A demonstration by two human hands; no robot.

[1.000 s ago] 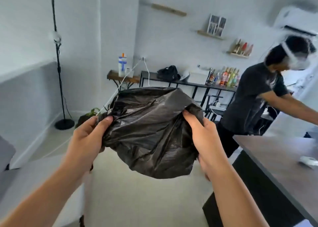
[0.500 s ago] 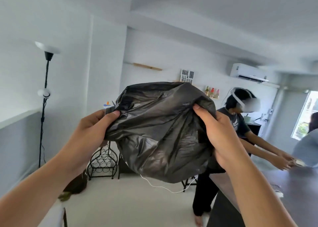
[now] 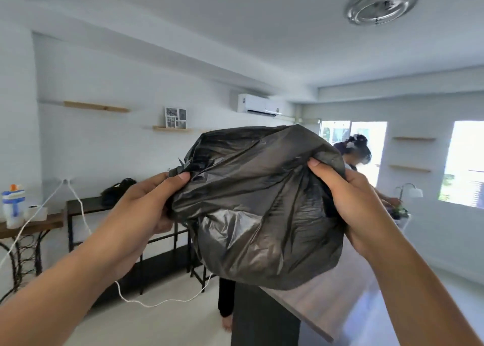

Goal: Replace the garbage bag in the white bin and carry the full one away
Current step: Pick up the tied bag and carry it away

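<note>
Two bare hands raised at chest height, left hand (image 3: 146,209) and right hand (image 3: 358,204) each pinching an edge of a crumpled black garbage bag (image 3: 259,204), stretched between them in midair above a grey table (image 3: 322,301).

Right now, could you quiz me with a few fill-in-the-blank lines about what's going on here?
1. Both hands grip a ____ plastic bag.
2. The left hand pinches the bag's ____ edge.
3. The air conditioner hangs on the ____.
4. The round lamp is fixed to the ____.

Missing words: black; left; wall; ceiling
</note>
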